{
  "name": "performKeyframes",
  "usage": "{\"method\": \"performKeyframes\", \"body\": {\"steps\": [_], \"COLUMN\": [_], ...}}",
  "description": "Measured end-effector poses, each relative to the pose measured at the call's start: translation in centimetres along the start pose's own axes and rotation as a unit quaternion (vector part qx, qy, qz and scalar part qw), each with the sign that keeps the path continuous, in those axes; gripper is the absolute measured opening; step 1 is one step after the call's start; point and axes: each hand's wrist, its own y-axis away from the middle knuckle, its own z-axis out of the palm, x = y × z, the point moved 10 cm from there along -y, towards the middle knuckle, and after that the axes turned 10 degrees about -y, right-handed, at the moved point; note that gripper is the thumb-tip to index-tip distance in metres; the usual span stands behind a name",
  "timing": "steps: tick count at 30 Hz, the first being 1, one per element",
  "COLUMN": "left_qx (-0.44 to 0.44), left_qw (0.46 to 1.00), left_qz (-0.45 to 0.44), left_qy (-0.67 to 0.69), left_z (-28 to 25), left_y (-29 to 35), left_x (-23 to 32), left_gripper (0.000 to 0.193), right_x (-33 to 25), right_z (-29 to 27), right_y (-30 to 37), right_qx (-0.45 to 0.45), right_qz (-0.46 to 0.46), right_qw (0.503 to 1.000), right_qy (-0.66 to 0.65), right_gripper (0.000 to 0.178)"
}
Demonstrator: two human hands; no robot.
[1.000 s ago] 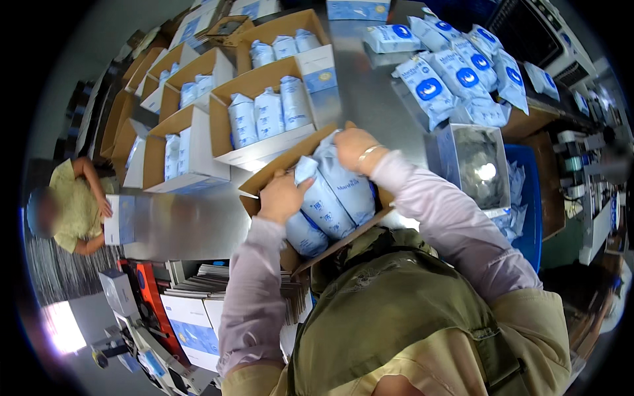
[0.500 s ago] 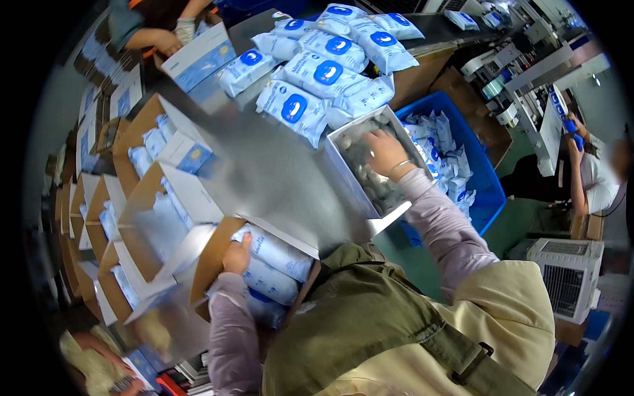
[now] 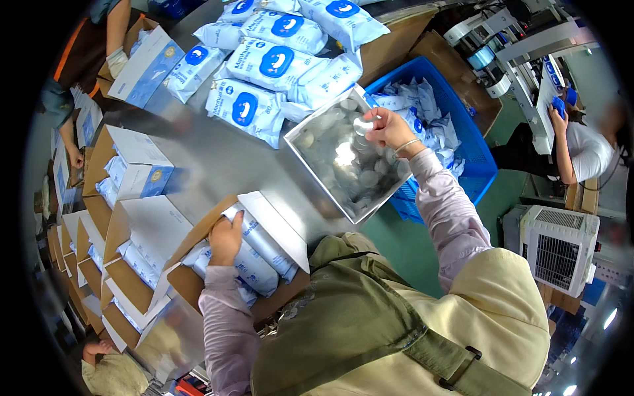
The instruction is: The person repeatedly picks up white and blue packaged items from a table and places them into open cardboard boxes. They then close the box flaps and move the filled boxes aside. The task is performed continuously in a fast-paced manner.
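Note:
My right hand (image 3: 391, 129) pinches a small, clear round disc (image 3: 363, 125) above a white box (image 3: 321, 179). Inside that box lie many loose discs of the same kind, shiny and see-through. On the near left, my left hand (image 3: 226, 239) grips into an open carton (image 3: 274, 210) packed with pale blue wipes packs (image 3: 256, 265). Its fingers bend round the top of a pack, with the fingertips partly hidden. Just beyond the disc box, a heap of wipes packs with blue lids (image 3: 276, 61) covers the table.
A blue crate (image 3: 485, 155) of wipes packs stands right of the disc box. More open cartons (image 3: 135, 155) line the left. At the far left, another person's hand (image 3: 117, 63) is at a carton (image 3: 146, 72). A seated person (image 3: 588, 150) works by a machine at right.
My right hand has risen out of the disc box and now has a disc between its fingers. The left hand has shifted over the packs, its carton tilting. My view has turned slightly.

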Motion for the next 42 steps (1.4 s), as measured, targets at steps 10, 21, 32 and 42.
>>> {"method": "performKeyframes", "body": {"steps": [10, 21, 32, 42], "left_qx": [0.192, 0.24, 0.293, 0.267], "left_qw": [0.975, 0.94, 0.931, 0.964], "left_qz": [0.053, -0.075, -0.057, -0.003], "left_qy": [0.097, 0.231, 0.212, -0.003], "left_z": [-10.3, -6.6, -6.1, -4.3], "left_y": [8.9, 20.8, 25.0, 26.0], "left_x": [3.2, -4.7, -2.9, -0.8], "left_gripper": [0.035, 0.036, 0.036, 0.012], "right_x": [-2.3, -8.8, -4.3, -5.4], "right_z": [1.4, 28.4, 37.0, 12.4], "right_y": [0.6, 12.6, 14.8, 4.9], "right_qx": [0.006, -0.364, -0.351, -0.156], "right_qz": [-0.07, -0.011, -0.341, -0.043], "right_qw": [0.992, 0.91, 0.828, 0.985], "right_qy": [-0.103, -0.198, 0.275, 0.065], "right_gripper": [0.04, 0.041, 0.009, 0.009]}}
